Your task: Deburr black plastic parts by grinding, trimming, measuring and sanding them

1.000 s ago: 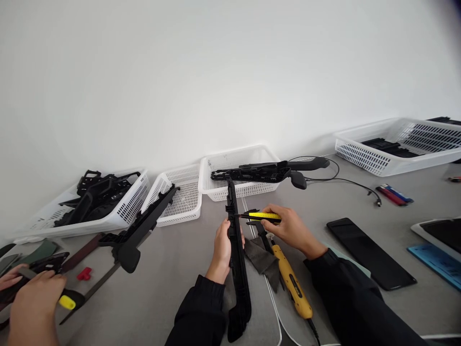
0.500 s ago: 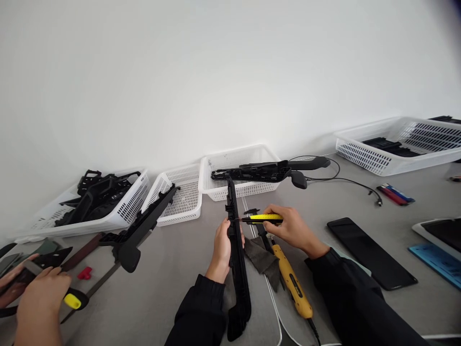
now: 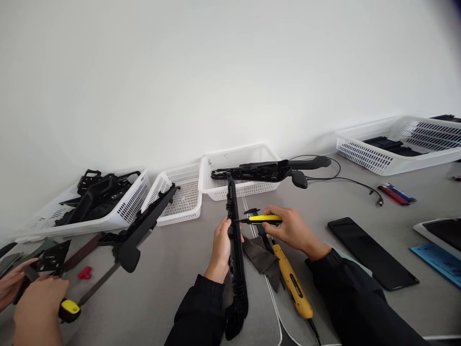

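My left hand point(image 3: 221, 250) is wrapped around a long black plastic trim part point(image 3: 236, 264), about midway along it. Its ribbed, channelled side faces me, and its bent end lies toward me. In my right hand point(image 3: 293, 229) is a yellow-and-black utility knife point(image 3: 264, 219), pinched between thumb and fingers. The thin tip points left and meets the part just above my left fingers; whether it presses in I cannot tell. Below my right hand lie a dark grey cloth point(image 3: 260, 257), a black caliper-like tool point(image 3: 264, 238) and a yellow corded power tool point(image 3: 292, 281).
White baskets stand along the wall: one point(image 3: 137, 199) heaped with black parts, a narrow one point(image 3: 185, 192), one point(image 3: 239, 153) with long black parts across it, another point(image 3: 382, 163) at right. A black phone point(image 3: 370, 252) lies right. A co-worker's hands point(image 3: 41, 300) work at left.
The near end of the trim part has swung slightly left and turned a little. The knife stays at about the same spot. At left, the co-worker's hands and yellow-marked tool have shifted.
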`<action>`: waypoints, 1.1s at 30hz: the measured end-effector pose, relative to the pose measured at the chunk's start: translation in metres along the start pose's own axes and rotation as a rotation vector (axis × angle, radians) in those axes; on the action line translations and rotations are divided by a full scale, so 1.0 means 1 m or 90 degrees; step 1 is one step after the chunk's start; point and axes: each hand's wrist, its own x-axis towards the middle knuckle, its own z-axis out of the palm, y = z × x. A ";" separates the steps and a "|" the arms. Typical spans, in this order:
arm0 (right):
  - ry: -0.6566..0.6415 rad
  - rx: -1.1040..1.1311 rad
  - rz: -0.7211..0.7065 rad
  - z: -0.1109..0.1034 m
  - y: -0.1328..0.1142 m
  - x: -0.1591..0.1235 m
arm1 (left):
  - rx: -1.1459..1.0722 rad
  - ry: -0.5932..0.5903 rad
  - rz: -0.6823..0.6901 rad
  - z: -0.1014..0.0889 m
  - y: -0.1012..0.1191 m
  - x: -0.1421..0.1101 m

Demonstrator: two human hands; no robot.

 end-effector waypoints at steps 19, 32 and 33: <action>-0.095 0.068 -0.017 -0.001 -0.001 0.000 | -0.099 0.025 -0.038 -0.001 -0.009 0.007; -0.047 0.056 -0.024 0.007 0.001 0.000 | -0.108 0.022 -0.008 -0.005 -0.007 0.011; -0.033 0.055 -0.021 0.007 0.002 0.000 | -0.107 0.017 -0.009 -0.005 -0.008 0.011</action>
